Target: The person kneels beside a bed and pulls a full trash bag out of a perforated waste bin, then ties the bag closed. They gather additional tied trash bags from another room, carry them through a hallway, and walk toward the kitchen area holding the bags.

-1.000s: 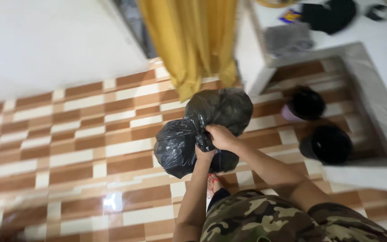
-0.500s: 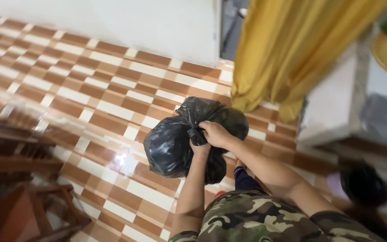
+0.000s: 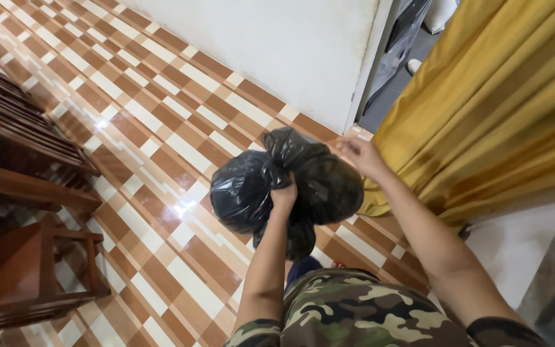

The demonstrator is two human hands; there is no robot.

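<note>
Head view: left hand (image 3: pixel 284 195) fisted round gathered neck of full black bag (image 3: pixel 290 186), lifted off tiled floor (image 3: pixel 162 128).
Right hand (image 3: pixel 362 156): fingers loose, empty, beside bag, at yellow curtain (image 3: pixel 496 115).
Progress: bag bunched shut, carried; not set down.

left hand (image 3: pixel 284 195) clenched in a fist, forearm extended; right hand (image 3: pixel 361 156) reaches further out, fingers loosely open.

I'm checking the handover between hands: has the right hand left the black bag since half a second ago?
Yes. The right hand has come off the black bag and now reaches toward the yellow curtain; the left hand keeps its grip.
</note>
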